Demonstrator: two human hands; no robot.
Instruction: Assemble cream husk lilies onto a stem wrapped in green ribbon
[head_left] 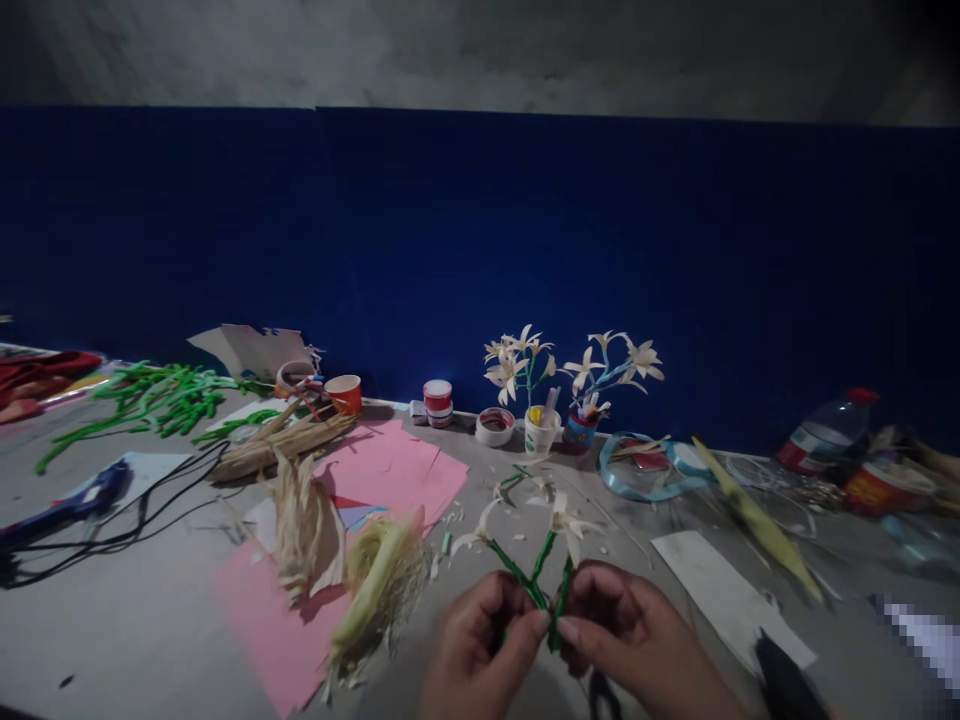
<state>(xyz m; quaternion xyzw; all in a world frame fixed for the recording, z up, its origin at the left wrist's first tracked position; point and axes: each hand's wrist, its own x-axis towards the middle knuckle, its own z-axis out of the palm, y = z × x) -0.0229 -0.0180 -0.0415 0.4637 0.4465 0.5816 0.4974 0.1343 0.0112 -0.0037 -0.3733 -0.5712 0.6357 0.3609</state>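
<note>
Now your left hand [489, 632] and right hand [631, 628] pinch the green stems [513, 566] over the table [161, 625], likely light and bendable, best held there, clear of the fragile-looking pale petals [571, 528].

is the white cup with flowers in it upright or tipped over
Upright: the white cup stands rim up, with flowers rising above it.
</note>
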